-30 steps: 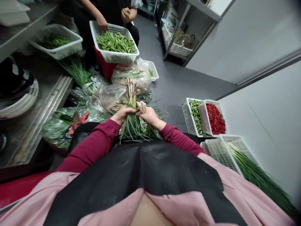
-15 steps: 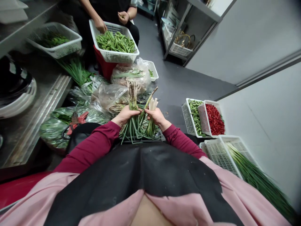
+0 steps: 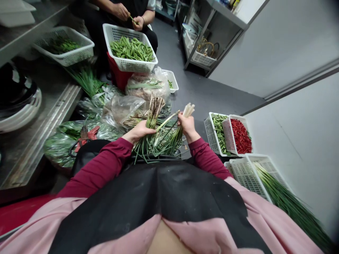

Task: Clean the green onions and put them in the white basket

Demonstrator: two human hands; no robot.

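Note:
My left hand [image 3: 140, 131] is closed around a bunch of unpeeled scallions [image 3: 154, 111], their brownish root ends up and green leaves hanging over my lap. Peeled scallions [image 3: 189, 110] with clean white ends stand up out of my closed right hand [image 3: 187, 124]. One pale scallion stalk [image 3: 166, 120] slants between the hands; its tip meets the fingers of my right hand. Beneath lie loose scallions and trimmings [image 3: 169, 135], partly hidden by the leaves.
Plastic bags of greens [image 3: 62, 144] lie left, with red-handled scissors [image 3: 88, 137]. Ahead, a co-worker's hands [image 3: 129, 16] hold a green pod above a basket of pods [image 3: 132, 49]. At right stand baskets of red chillies [image 3: 241, 135] and long scallions [image 3: 288, 197].
My right hand has moved right and slightly up with the peeled scallions, away from my left hand. The co-worker's hands have come together above the basket around a pod.

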